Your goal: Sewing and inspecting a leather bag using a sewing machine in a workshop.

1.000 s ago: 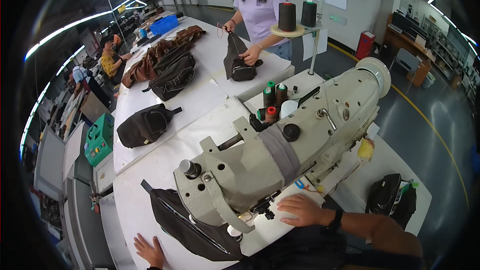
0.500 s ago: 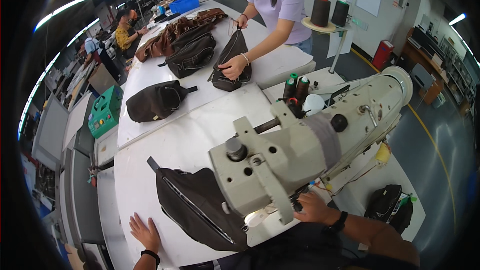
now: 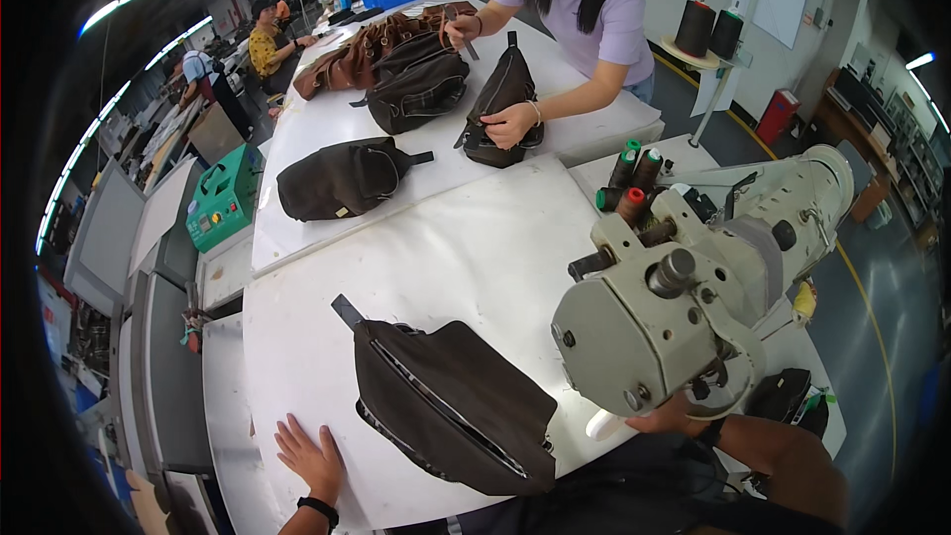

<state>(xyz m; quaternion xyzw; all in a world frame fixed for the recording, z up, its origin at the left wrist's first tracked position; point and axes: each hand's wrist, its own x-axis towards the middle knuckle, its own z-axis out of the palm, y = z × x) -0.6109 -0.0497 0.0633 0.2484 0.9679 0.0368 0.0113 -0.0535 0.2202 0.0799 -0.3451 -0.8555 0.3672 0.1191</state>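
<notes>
My left hand [image 3: 309, 456] lies flat on the white table with its fingers spread, just left of a dark brown bag [image 3: 446, 406]. The bag rests flat, its long zipper running diagonally and a short strap sticking out at its upper left corner. To the right of it stands the beige head of a sewing machine [image 3: 634, 347]. My right hand [image 3: 662, 416] is under that head, beside a small white lamp [image 3: 604, 425]. The machine hides most of its fingers, so what they touch cannot be made out.
Across the table a co-worker [image 3: 584, 30] touches an upright dark bag [image 3: 505, 104]. More dark bags [image 3: 342, 178] and brown leather pieces [image 3: 347, 59] lie nearby. Thread cones [image 3: 634, 173] stand behind the machine; a green case [image 3: 220, 200] sits at the left.
My view has shifted, and the machine head now appears farther right, no longer overlapping the bag. The co-worker's one hand has left the bag's top and holds up a strap. My left hand stays flat.
</notes>
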